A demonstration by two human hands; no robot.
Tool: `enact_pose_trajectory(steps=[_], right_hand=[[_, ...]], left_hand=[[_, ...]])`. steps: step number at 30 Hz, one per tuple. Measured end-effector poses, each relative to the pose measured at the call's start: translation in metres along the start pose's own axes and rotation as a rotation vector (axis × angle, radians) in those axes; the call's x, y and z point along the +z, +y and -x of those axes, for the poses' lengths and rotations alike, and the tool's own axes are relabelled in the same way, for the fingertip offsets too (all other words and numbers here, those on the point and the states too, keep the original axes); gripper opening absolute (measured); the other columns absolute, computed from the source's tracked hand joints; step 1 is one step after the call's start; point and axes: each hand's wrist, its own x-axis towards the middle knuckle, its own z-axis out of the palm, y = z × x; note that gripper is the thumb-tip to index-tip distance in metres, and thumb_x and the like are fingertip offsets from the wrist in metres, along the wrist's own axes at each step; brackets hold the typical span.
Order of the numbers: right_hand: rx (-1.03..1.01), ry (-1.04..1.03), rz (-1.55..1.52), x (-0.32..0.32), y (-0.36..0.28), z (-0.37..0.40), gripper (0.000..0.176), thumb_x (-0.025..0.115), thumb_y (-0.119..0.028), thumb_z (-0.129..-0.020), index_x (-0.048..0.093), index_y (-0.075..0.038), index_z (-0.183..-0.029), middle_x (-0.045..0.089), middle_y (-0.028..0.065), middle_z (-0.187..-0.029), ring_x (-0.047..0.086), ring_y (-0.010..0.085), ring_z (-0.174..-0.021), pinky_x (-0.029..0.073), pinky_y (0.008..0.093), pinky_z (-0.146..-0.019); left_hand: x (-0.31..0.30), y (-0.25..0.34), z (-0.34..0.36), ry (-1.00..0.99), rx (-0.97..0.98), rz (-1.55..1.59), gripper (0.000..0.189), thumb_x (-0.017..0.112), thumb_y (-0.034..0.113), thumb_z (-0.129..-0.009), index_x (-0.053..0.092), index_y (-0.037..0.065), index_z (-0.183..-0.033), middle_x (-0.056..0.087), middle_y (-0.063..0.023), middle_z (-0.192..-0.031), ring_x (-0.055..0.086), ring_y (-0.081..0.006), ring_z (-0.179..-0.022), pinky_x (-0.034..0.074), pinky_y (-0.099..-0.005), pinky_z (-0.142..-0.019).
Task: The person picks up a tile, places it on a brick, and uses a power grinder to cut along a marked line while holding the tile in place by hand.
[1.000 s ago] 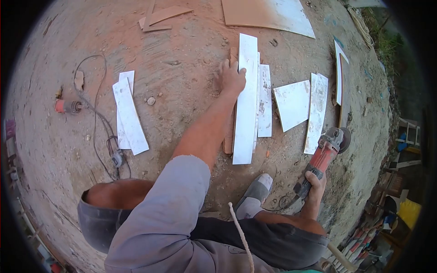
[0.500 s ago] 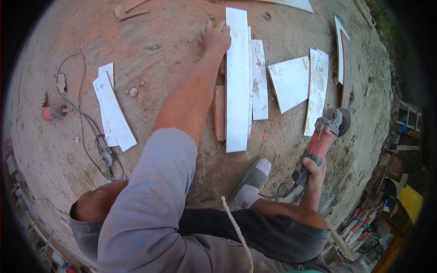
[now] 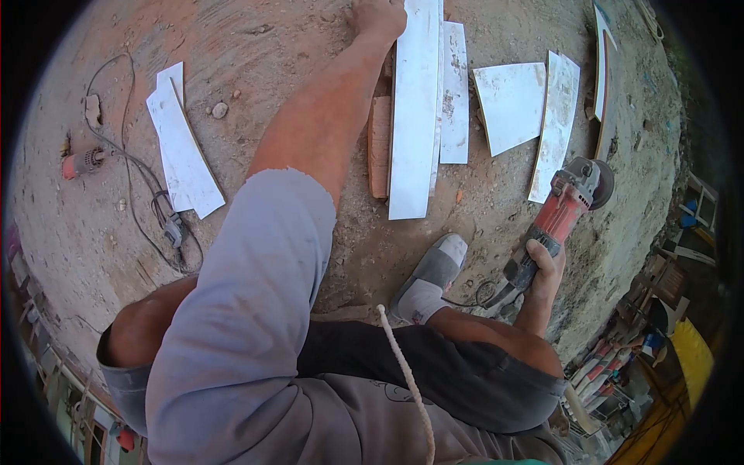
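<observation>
My right hand (image 3: 545, 267) is wrapped round the rear body of a red and black angle grinder (image 3: 559, 215), held above the ground to the right with its disc at the far end. At the top edge of the view, my left hand (image 3: 377, 17) is closed at the left edge of a long white tile strip (image 3: 415, 116); its fingertips are partly hidden. Beneath this strip lie another white piece and a reddish brick (image 3: 379, 147). Close on the right is a narrower, dirt-marked white tile piece (image 3: 455, 93).
Cut white tile pieces (image 3: 510, 105) lie to the right, and two overlapping ones (image 3: 182, 143) to the left. A second red power tool (image 3: 81, 163) with a cable (image 3: 128, 147) rests far left. My sandalled foot (image 3: 434, 271) is near the strip's lower end. Assorted clutter (image 3: 604, 364) lines the right edge.
The view has tilted, so the ground things sit higher in the picture and my left hand is partly cut off. Both hands keep their places, the right still holding the angle grinder.
</observation>
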Motion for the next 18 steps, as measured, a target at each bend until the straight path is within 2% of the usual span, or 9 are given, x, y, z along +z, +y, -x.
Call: enact_pose_trajectory(steps=[6,13,17,18], right_hand=[[0.009,-0.015,0.005,-0.001,0.001,-0.001,0.049,0.072,-0.020,-0.070,0.052,0.002,-0.109,0.061,0.0097,-0.082,0.062,0.0173,-0.063,0.050,0.0294,-0.057],[0.006,-0.015,-0.001,0.003,0.000,0.000,0.047,0.072,-0.022,-0.070,0.053,0.002,-0.106,0.061,0.0091,-0.079,0.062,0.0169,-0.061,0.050,0.0291,-0.056],[0.008,-0.013,-0.003,0.002,0.001,0.000,0.046,0.072,-0.022,-0.070,0.053,0.001,-0.105,0.061,0.0085,-0.077,0.061,0.0166,-0.060,0.050,0.0288,-0.056],[0.008,-0.028,0.004,0.000,0.002,-0.001,0.047,0.072,-0.022,-0.072,0.052,0.002,-0.108,0.062,0.0102,-0.081,0.062,0.0173,-0.062,0.051,0.0293,-0.057]], left_hand=[[-0.016,0.011,0.003,-0.013,0.018,-0.003,0.043,0.046,0.033,-0.096,0.059,0.009,-0.129,0.051,-0.0255,-0.135,0.043,-0.0420,-0.128,0.031,-0.0490,-0.110],[-0.008,0.003,-0.001,0.001,0.048,-0.023,0.042,0.046,0.033,-0.096,0.059,0.009,-0.128,0.051,-0.0254,-0.135,0.043,-0.0414,-0.128,0.033,-0.0491,-0.109],[-0.014,0.009,0.001,-0.034,0.020,-0.036,0.043,0.046,0.032,-0.096,0.059,0.008,-0.129,0.050,-0.0253,-0.136,0.042,-0.0406,-0.130,0.032,-0.0480,-0.109],[-0.015,0.011,0.001,-0.038,-0.002,-0.021,0.043,0.046,0.032,-0.096,0.059,0.008,-0.129,0.051,-0.0252,-0.135,0.042,-0.0405,-0.130,0.033,-0.0478,-0.109]])
